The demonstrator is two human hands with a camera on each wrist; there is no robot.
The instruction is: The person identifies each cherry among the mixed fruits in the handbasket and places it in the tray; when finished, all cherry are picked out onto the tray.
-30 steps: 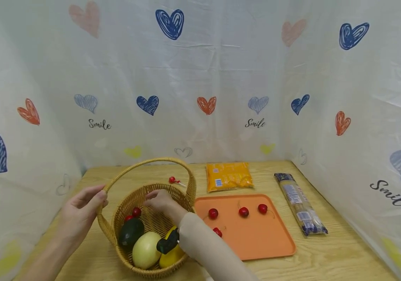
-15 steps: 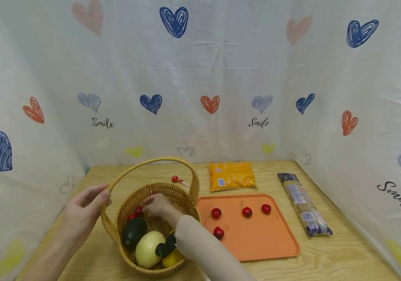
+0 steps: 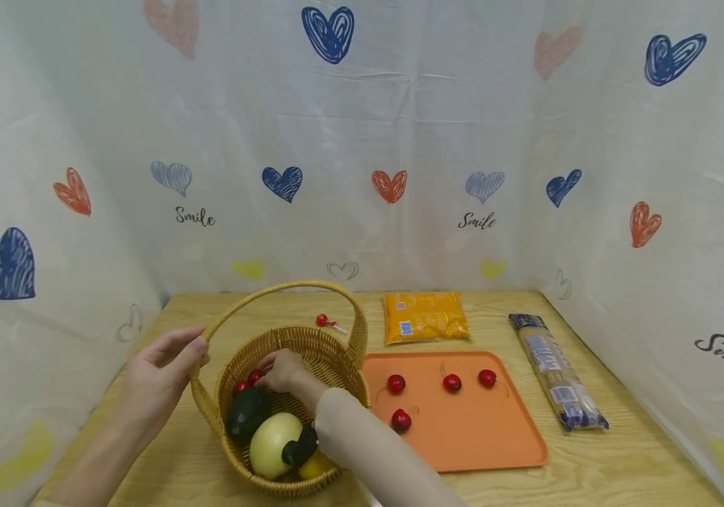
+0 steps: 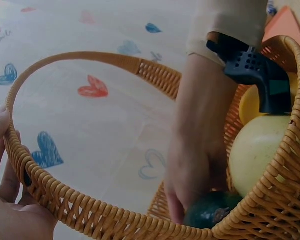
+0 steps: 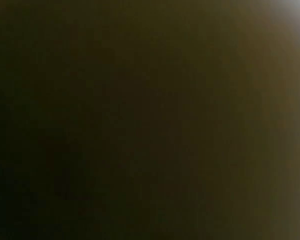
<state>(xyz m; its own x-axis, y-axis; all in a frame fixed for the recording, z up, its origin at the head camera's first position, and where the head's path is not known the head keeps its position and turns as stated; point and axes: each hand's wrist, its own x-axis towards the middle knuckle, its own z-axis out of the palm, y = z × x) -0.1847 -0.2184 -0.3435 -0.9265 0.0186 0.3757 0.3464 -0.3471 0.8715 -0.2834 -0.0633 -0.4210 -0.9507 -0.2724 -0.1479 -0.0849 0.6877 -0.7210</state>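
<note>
A round wicker basket (image 3: 330, 345) with a tall arched handle (image 3: 286, 285) stands on the table. My left hand (image 3: 159, 373) pinches the left side of the handle between thumb and fingers. Down inside the basket is my right hand (image 3: 286, 371), its fingertips right at a red cherry (image 3: 255, 377); I cannot tell whether they grip it. A second cherry (image 3: 240, 387) lies beside it. A dark green avocado-like fruit (image 3: 248, 412), a pale yellow-green round fruit (image 3: 273, 447) and a yellow fruit (image 3: 316, 465) fill the near side. The right wrist view is dark and blurred.
An orange tray (image 3: 470, 429) right of the basket holds several cherries (image 3: 452, 382). Behind them lie a red lollipop (image 3: 322, 320) and an orange packet (image 3: 425, 317). A long clear-and-blue package (image 3: 555, 370) lies at the right. Heart-printed curtains (image 3: 413, 141) surround the table.
My right hand has moved left and down inside the basket, up to the cherries by its left wall. The left hand keeps its place on the handle. The view has shifted slightly.
</note>
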